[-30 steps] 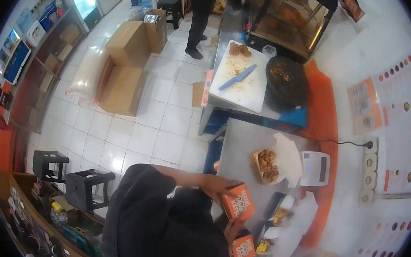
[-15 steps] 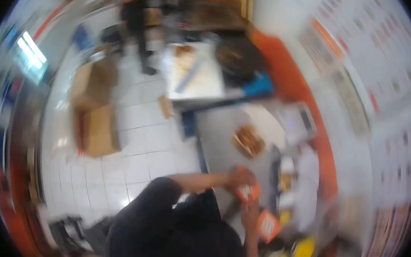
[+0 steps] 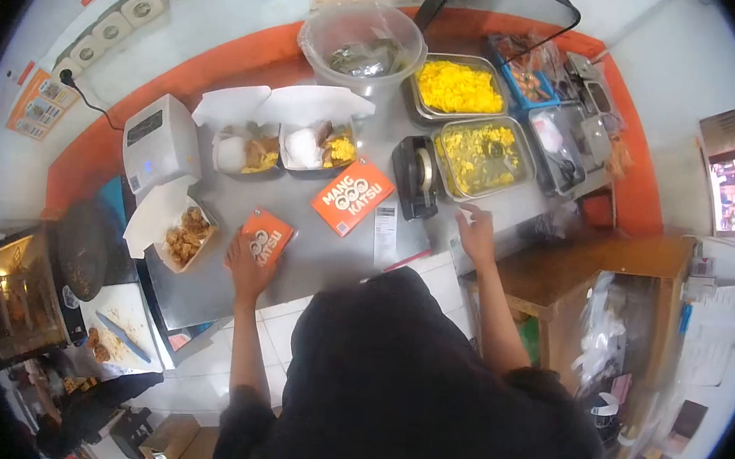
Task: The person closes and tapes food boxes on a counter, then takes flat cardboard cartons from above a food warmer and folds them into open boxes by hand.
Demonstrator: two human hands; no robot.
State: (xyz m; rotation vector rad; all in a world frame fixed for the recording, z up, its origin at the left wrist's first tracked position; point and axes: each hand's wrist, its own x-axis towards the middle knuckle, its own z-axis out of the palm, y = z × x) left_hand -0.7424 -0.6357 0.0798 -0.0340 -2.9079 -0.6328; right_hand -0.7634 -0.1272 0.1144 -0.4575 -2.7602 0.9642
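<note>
Worktop (image 3: 207, 295) of grey metal spans the scene below a pale wall (image 3: 229, 11) with an orange band (image 3: 251, 63). Clock positions run from frame centre, 12 at the top.

Head view:
– 9 o'clock: left hand (image 3: 248, 265) is clamped on the near-left edge of a closed orange box (image 3: 268, 237). Cannot tell whether its base rests on the metal.
– 3 o'clock: right hand (image 3: 477, 234) is near the worktop edge, fingers bent; a small pale patch shows by the tips. Cannot tell whether thumb and finger meet or pinch anything.
– Just off centre toward 11: second orange box (image 3: 353, 196), lying closed, apart from the first. Printed slip (image 3: 385, 239) lies to its 4 o'clock.
– 1 o'clock: black tape dispenser (image 3: 407, 185), just beside a metal tray (image 3: 484, 194) of yellow food at 2. Another tray (image 3: 435, 116) of yellow shreds adjoins, farther out at 1.
– 12 o'clock: plastic-lined bowl (image 3: 362, 75), dark contents unclear.
– 10 and 11 o'clock: two meal boxes, left (image 3: 260, 171) and right (image 3: 319, 169), lids up, pale and yellow food inside.
– 9 o'clock, beyond the left hand: open carton (image 3: 196, 257) of browned pieces; white device (image 3: 166, 158) beyond its lid.
– 8 o'clock: cutting board (image 3: 123, 301) bearing a blue knife (image 3: 123, 337).
</note>
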